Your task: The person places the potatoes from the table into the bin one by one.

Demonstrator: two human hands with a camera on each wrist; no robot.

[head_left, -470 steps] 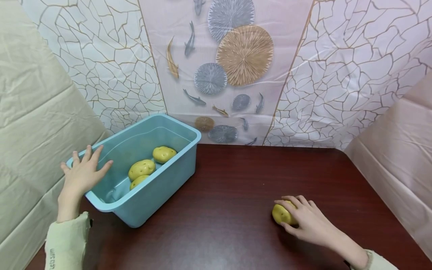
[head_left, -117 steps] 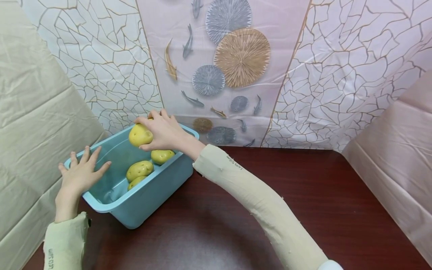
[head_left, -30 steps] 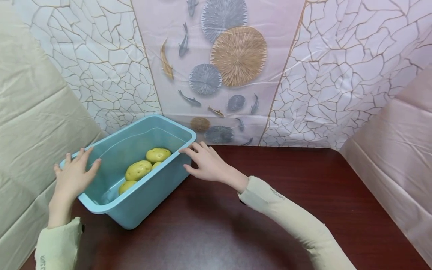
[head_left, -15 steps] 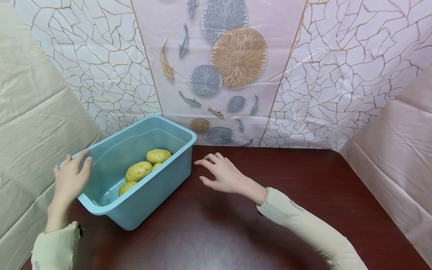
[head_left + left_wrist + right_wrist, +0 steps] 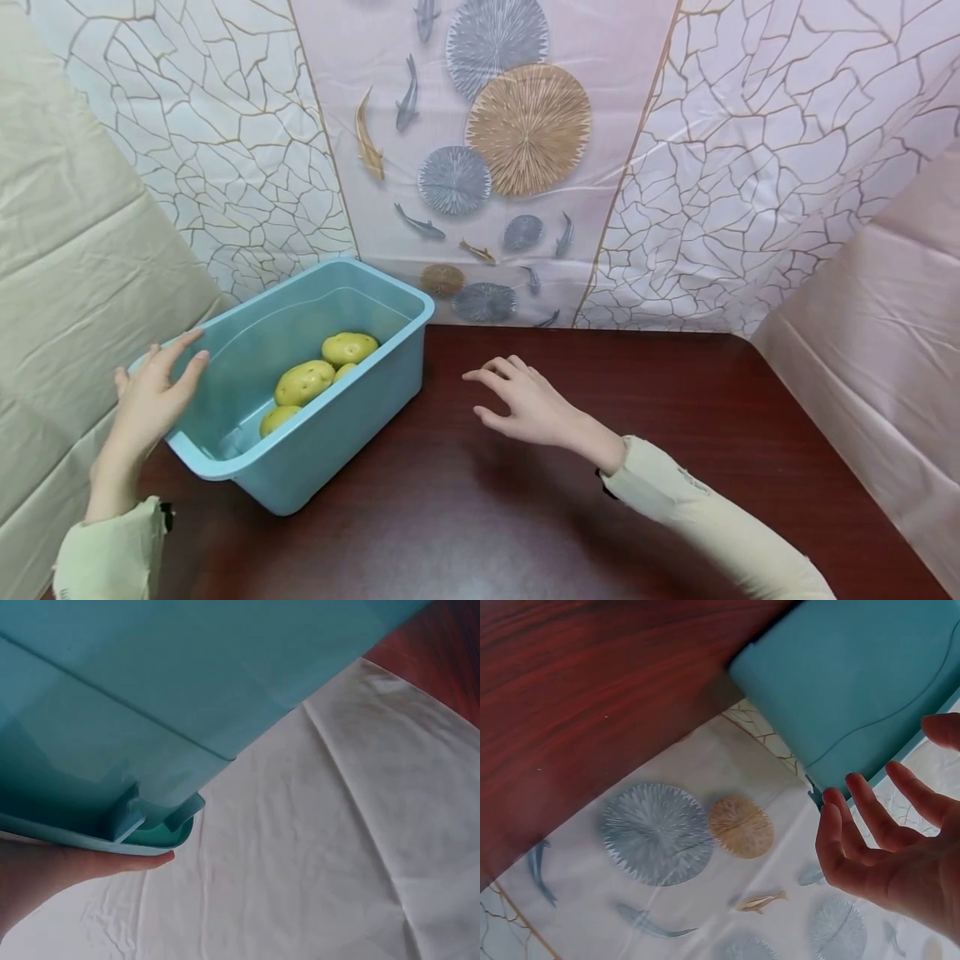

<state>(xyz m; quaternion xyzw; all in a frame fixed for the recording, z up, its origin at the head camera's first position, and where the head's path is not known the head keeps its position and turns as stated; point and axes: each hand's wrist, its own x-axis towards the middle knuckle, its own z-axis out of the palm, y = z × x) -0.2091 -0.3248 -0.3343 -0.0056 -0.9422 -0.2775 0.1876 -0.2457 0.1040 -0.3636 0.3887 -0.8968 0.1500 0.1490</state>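
A light-blue plastic bin stands at the left of the table, with several yellow potatoes lying on its floor. One potato is partly hidden behind the near wall. My left hand is at the bin's left rim, thumb and index finger extended over the edge; the left wrist view shows its fingers along the rim. Right of the bin, my right hand hovers over the table, fingers loosely bent and nothing in them. In the right wrist view its fingers are apart, overlapping the bin's edge.
Under everything is a dark red-brown wooden table. A patterned cloth with fish and round leaf shapes hangs along its back edge. Pale cloths close in the left side and the right side.
The potato my right hand gripped on the table was carried over and let go in the bin. The empty right hand has since drawn back right. My left hand's fingers have drawn closer together.
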